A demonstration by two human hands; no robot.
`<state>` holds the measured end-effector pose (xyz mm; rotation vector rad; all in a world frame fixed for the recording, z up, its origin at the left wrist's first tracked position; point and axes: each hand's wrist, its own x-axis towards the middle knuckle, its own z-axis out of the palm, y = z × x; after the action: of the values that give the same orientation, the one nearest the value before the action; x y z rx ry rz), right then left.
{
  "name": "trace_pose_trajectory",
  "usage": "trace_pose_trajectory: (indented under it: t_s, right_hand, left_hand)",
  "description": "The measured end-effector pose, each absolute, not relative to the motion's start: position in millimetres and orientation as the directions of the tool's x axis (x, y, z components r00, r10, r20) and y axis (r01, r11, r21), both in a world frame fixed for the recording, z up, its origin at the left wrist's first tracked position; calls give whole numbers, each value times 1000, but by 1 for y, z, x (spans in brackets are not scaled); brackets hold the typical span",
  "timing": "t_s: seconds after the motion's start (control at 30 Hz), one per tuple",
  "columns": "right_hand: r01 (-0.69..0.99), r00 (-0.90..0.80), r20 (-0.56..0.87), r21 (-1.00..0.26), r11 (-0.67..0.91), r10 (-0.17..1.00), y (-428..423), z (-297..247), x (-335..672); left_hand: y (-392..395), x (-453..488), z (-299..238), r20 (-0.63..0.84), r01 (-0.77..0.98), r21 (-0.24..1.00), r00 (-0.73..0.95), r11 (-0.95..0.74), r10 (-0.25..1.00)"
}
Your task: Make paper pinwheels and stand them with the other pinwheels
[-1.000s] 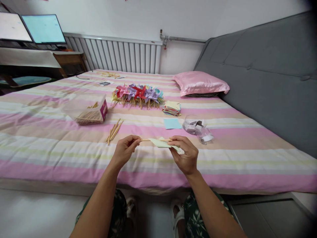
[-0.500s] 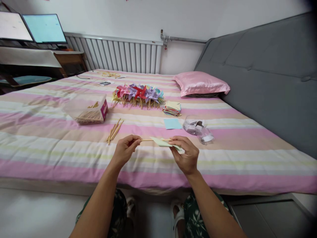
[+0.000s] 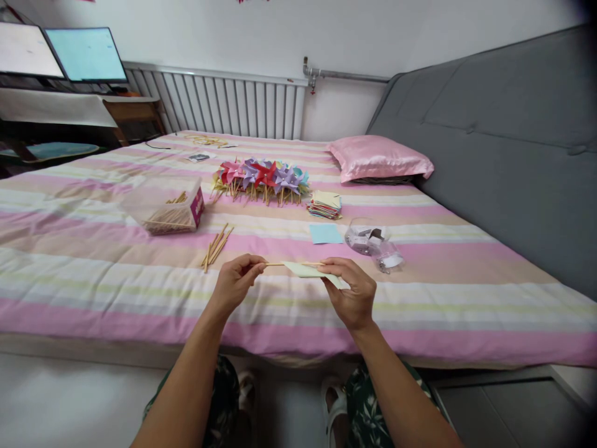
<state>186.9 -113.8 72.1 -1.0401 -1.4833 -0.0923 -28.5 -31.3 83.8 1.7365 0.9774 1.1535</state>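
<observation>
My left hand (image 3: 239, 281) pinches one end of a thin wooden stick (image 3: 276, 264), held level above the near part of the bed. At the stick's other end, my right hand (image 3: 351, 291) is closed on a pale green paper pinwheel (image 3: 305, 271), whose folds show edge-on. The fingers hide how stick and paper join. Several loose wooden sticks (image 3: 217, 249) lie on the cover left of my left hand. Beyond my right hand lies a light blue paper square (image 3: 325, 234).
Finished paper pinwheels (image 3: 263, 177) stand bunched mid-bed, beside a stack of coloured paper squares (image 3: 325, 204). A clear plastic box (image 3: 170, 214) of sticks sits left. Clear round containers (image 3: 366, 236) with small parts are at right. Farther back lies a pink pillow (image 3: 380, 158).
The pale green paper has turned slightly in my right fingers, its near edge now reaching a little farther right. My left hand has hardly moved.
</observation>
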Motion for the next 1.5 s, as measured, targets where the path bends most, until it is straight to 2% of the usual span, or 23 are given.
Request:
trace_pose_trajectory:
  t_s: [0.6,0.87,1.07,1.2,1.37,1.5]
  right_hand:
    - [643,198,820,-522,560,537,-113,73,187]
    - [643,222,840,-508,573,496,-112,73,189]
    - [571,419,756,-651,501,503,-110,66,185]
    - [579,444,719,-686,441,535,-108,63,185]
    - [577,418,684,-708,408,597,-104,63,190]
    - [629,404,725,-663,406,558,-104,66,194]
  left_hand:
    - [-33,-29,83,347,157,901,297,-404,890]
    - [-36,-26,84,346,141,903,323,-407,881]
    - [-35,-27,85,330,143,907,343,-396,880]
    - [-35,-27,83,284,193,907,378,-375,881]
    - [-35,-25,77,170,327,865,522,-380,836]
    - [-36,-25,77,101,314,890,574,-332,813]
